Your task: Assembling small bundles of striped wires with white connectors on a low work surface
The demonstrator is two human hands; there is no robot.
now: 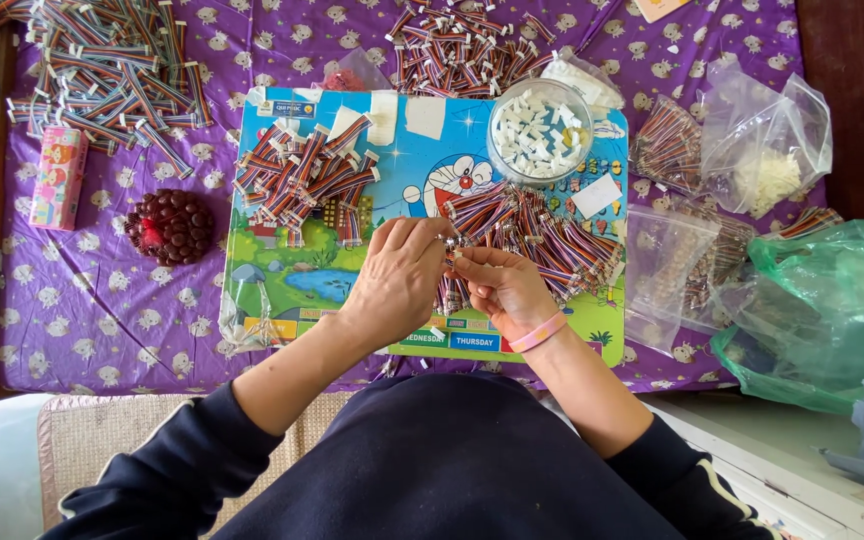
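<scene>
Left hand (pixel 399 282) and right hand (pixel 503 290), fingertips pinched together on a striped ribbon cable (pixel 449 252) mid-board, loose cable heap (pixel 537 240) just behind, tub of white connectors (pixel 540 130) at the board's (pixel 282 290) far-right corner.

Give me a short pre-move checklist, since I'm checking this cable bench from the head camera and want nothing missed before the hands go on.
1. Both hands meet on one workpiece: ok. The left hand and right hand pinch a ribbon cable end between them.
2. Connector seated on that end: cannot tell, the fingers hide it.
3. Connector supply: ok. The clear bowl holds many white connectors.
4. Unfinished cables near the hands: ok. A loose cable pile lies just beyond the right hand.
5. Second pile kept apart: ok. The bundle pile sits on the left of the cartoon board.
</scene>
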